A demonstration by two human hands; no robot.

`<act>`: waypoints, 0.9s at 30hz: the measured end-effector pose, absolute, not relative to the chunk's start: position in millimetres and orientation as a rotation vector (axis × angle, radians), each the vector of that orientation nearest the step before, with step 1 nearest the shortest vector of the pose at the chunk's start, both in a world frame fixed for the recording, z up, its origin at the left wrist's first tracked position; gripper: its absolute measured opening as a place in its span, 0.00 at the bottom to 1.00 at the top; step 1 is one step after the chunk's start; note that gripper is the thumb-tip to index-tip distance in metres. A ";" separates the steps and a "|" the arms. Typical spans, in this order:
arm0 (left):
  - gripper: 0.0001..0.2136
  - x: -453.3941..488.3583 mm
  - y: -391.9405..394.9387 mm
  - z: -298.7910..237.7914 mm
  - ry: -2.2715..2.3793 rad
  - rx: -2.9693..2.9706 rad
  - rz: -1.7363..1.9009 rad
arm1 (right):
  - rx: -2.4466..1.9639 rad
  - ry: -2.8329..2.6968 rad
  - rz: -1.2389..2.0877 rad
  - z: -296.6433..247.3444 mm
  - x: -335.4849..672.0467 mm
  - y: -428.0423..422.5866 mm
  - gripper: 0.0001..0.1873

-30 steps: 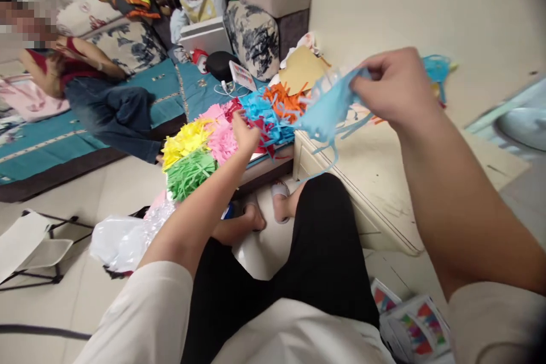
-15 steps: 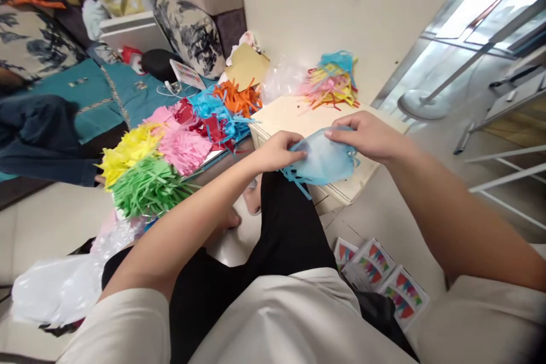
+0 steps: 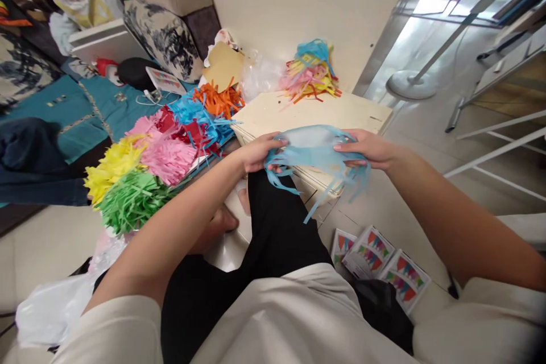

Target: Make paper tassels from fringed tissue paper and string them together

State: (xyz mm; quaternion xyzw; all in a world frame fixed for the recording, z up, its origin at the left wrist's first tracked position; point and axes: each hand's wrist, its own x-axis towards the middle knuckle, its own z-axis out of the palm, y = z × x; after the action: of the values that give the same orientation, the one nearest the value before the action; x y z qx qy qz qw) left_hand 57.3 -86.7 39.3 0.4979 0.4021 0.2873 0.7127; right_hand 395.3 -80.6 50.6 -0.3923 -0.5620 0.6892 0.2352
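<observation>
Head view: I see blue fringed paper [image 3: 315, 154] spanning left hand [image 3: 259, 153] to right hand [image 3: 367, 148].
Left hand: pinching one end.
Right hand: pinching opposite end, thumb on top.
Multicolor strips [image 3: 311, 73]: beyond both hands.

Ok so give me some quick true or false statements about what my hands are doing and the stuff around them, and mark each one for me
1. The left hand and the right hand both hold the light blue fringed piece. True.
2. The light blue fringed piece lies flat on the floor. False: it is held up between the two hands, well off the floor.
3. A multicoloured bundle rests by the far edge of the cream cabinet. True.
4. The multicoloured bundle is all green. False: it shows blue, yellow and pink strips.
5. The printed packages are on the floor. True.
</observation>
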 end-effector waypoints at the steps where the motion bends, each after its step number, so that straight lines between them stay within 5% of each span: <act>1: 0.16 54.0 -79.5 38.7 0.971 1.165 0.599 | -1.154 -1.581 1.835 45.9 398.5 -75.8 0.32; 8: 0.12 23.3 -17.4 46.3 1.780 1.928 0.284 | -1.793 -2.046 0.866 15.4 397.1 -33.4 0.16; 11: 0.17 26.3 -17.0 49.9 1.997 2.278 0.400 | -1.854 -2.138 0.622 6.3 391.0 -28.6 0.21; 17: 0.28 94.2 -66.3 24.8 1.099 2.718 0.251 | -1.767 -2.206 0.612 -8.1 391.0 -30.2 0.29; 24: 0.16 111.7 -83.3 -9.0 1.160 2.747 0.205 | -2.003 -2.114 0.016 34.2 428.7 -41.9 0.31; 27: 0.12 108.3 -83.8 -11.2 1.153 2.723 0.268 | -1.721 -2.220 -0.025 43.8 411.2 -69.7 0.33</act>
State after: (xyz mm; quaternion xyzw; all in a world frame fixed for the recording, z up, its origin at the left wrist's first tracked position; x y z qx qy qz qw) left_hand 108.3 -83.8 -11.2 0.9137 0.3870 0.0900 0.0859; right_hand 411.2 -69.7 43.8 -0.6040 -0.7795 -0.0088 0.1654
